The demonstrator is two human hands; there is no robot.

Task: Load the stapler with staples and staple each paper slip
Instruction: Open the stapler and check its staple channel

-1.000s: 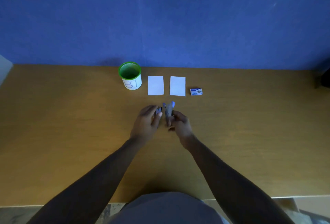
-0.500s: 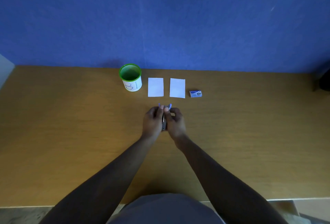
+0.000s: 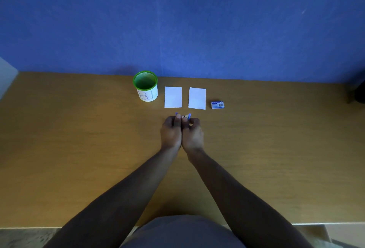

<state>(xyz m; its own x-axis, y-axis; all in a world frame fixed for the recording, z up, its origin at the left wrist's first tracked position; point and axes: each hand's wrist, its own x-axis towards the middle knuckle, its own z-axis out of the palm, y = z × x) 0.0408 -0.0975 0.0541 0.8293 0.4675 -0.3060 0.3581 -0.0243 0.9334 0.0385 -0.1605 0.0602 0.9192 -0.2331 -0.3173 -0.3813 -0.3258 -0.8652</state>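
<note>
desk (image 3: pixel 79 149) wood | wall (image 3: pixel 177 20) blue | hands grip stapler (image 3: pixel 186 116)

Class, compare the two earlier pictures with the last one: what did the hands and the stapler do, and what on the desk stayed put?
The left hand moved right to meet the right hand; both now grip the stapler, which was spread open and is now mostly hidden between them. The green cup, both paper slips and the staple box stayed put.
</note>
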